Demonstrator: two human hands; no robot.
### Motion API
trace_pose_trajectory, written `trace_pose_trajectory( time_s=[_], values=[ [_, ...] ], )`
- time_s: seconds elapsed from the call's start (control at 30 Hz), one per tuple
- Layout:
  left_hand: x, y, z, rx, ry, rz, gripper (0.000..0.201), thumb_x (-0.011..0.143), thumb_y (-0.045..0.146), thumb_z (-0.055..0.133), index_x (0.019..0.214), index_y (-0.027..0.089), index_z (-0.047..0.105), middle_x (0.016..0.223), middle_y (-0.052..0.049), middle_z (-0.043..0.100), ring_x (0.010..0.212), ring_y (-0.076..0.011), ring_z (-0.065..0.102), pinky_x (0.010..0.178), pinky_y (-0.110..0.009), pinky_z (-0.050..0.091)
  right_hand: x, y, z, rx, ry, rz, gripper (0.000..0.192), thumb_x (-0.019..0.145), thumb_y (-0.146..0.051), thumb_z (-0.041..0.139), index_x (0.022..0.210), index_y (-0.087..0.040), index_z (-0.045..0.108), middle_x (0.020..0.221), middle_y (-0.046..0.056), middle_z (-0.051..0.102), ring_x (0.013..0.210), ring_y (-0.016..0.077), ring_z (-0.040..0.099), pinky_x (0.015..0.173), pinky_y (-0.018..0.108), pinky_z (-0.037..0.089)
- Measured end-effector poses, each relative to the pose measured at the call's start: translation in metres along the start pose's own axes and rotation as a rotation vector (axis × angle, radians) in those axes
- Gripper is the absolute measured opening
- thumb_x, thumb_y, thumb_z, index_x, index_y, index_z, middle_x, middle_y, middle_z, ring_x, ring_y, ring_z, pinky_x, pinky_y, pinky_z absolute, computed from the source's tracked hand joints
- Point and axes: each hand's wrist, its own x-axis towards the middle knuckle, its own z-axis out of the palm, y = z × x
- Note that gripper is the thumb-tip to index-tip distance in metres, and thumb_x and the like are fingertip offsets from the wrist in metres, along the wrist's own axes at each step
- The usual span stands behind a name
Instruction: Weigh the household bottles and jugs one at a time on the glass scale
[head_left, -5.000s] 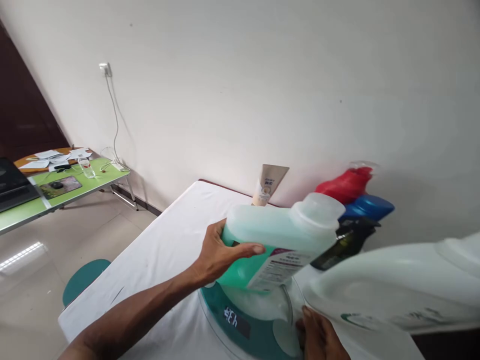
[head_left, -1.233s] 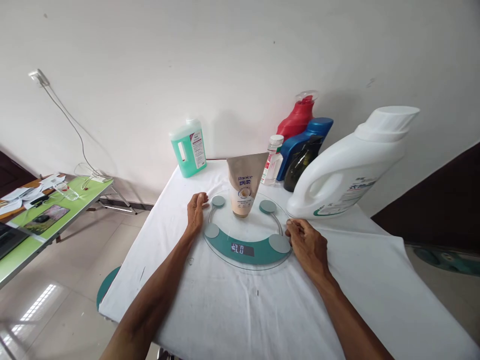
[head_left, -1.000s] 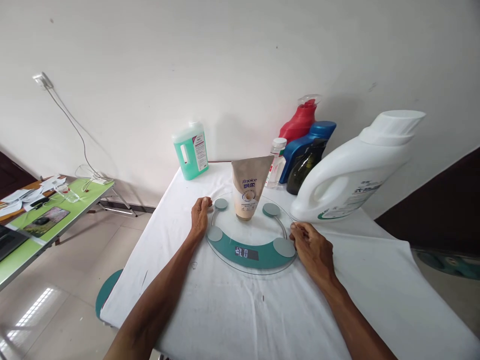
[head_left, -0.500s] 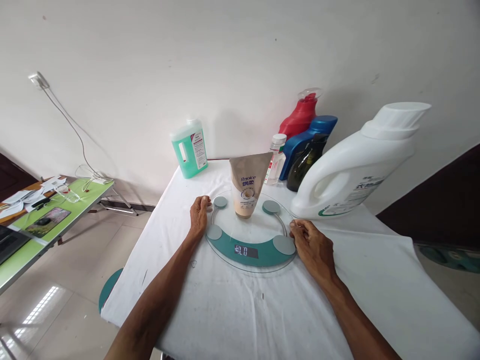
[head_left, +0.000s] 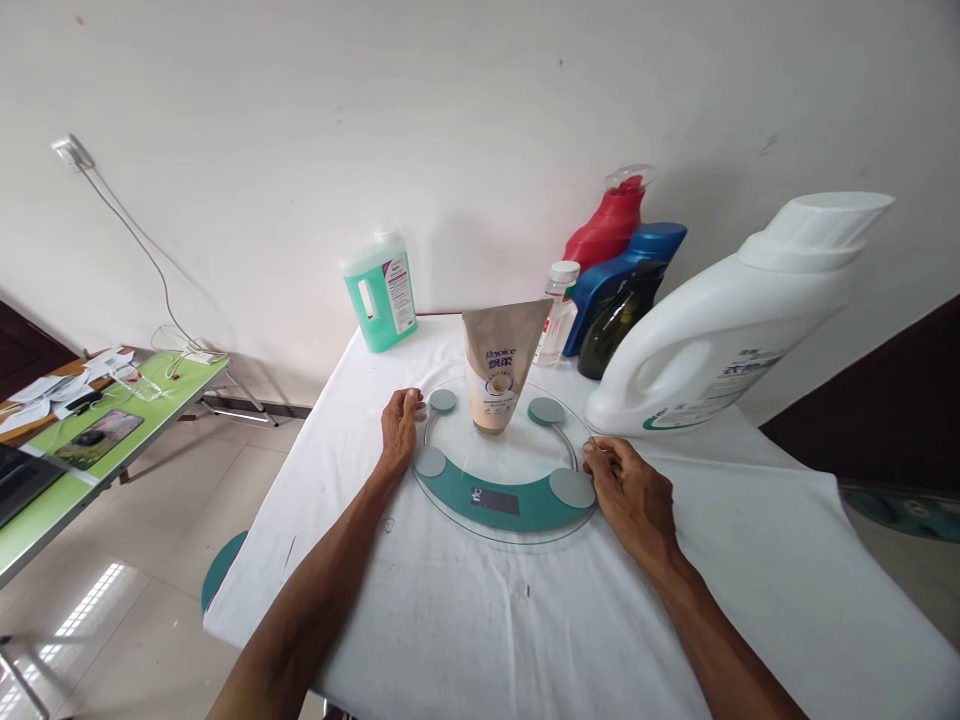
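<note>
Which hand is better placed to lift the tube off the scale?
Probably the left hand: it rests by the scale rim nearer the tube. The right hand lies farther off.

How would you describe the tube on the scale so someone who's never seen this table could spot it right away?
On the white table, a round glass scale lies between the left hand and the right hand. The tube stands cap-down in its middle. It is the only beige, flat-topped container; the bottles behind it are green, clear, red, blue, dark and white.
</note>
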Motion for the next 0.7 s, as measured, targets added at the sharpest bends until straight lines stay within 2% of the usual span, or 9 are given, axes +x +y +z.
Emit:
trace_pose_trajectory(
  time_s=[0.7],
  values=[
    [-0.0003,0.0004,-0.0005,0.016,-0.006,0.001,0.062,0.095,0.080,0.056,0.098,0.019,0.070,0.109,-0.014,0.076,0.093,-0.0256,0.076,0.080,-0.038,0.063,0.0008,0.0038,0.0004,-0.019,-0.002,-0.018,0.042,0.088,-0.064,0.049,0.098,-0.026,0.065,0.078,0.009,0.078,0.078,0.0319,0.075,0.083,0.044,0.055]
  ],
)
